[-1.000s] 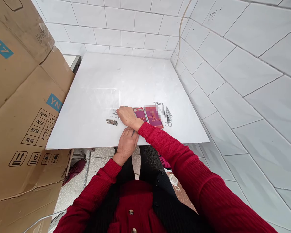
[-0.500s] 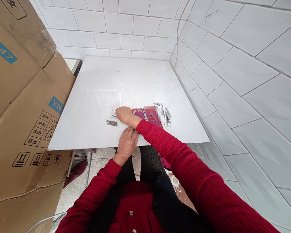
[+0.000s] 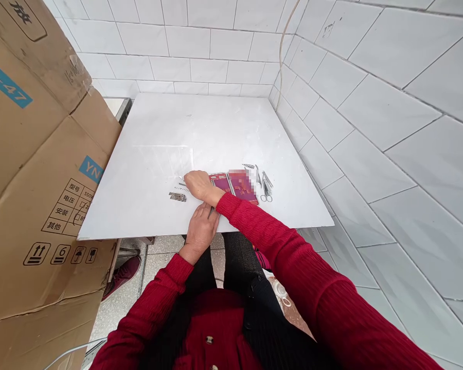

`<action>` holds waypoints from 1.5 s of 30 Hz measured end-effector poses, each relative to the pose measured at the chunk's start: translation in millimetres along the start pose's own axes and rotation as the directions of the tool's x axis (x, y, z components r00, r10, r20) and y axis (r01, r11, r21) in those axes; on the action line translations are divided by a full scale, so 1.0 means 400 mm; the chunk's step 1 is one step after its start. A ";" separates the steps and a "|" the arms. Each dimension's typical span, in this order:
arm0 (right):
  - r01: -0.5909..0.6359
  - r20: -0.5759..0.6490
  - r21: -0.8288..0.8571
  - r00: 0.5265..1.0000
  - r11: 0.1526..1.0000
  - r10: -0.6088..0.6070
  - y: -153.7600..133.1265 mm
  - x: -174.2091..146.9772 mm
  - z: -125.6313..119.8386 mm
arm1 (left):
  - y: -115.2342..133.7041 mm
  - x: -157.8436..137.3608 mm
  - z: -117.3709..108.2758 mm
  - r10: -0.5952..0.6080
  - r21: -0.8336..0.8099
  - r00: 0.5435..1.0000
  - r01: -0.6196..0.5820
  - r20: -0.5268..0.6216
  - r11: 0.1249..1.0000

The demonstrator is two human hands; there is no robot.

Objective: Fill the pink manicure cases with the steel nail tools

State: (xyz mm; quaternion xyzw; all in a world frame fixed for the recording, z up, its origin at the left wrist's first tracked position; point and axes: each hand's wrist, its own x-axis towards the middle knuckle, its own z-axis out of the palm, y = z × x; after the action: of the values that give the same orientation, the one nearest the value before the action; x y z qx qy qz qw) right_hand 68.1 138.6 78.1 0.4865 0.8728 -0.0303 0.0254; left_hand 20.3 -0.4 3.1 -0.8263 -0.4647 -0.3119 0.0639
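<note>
My right hand (image 3: 198,185) reaches across my left forearm's line, its back up and its fingers curled down out of sight. Thin metal tools (image 3: 182,186) lie beside it on the left. Just below, my left hand (image 3: 201,229) rests at the table's near edge, fingers pressed together by a small dark thing (image 3: 212,209) I cannot make out. An open manicure case (image 3: 244,186) with purple-red lining lies right of my right hand, partly covered by my sleeve. Several nail clippers (image 3: 177,197) sit to the left.
Small scissors (image 3: 266,197), tweezer-like tools (image 3: 258,173) and a pointed metal piece (image 3: 248,166) lie right of the case on the white table (image 3: 224,123). A large cardboard box (image 3: 54,169) stands at the left. Tiled walls (image 3: 389,128) border the back and right.
The view has shifted slightly. Both hands stay in nearly the same places, and the tools and case lie as before.
</note>
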 end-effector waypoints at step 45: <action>0.105 0.095 -0.104 0.991 0.989 -0.095 -0.045 -0.017 -0.067 | -0.004 -0.001 -0.001 0.009 -0.026 0.999 -0.008 0.032 1.000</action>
State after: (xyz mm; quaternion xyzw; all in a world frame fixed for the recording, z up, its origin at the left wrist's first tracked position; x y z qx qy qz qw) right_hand 55.7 125.5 105.9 0.4381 0.8945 -0.0058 0.0892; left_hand 18.8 0.1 3.0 -0.8339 -0.4580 -0.3044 0.0472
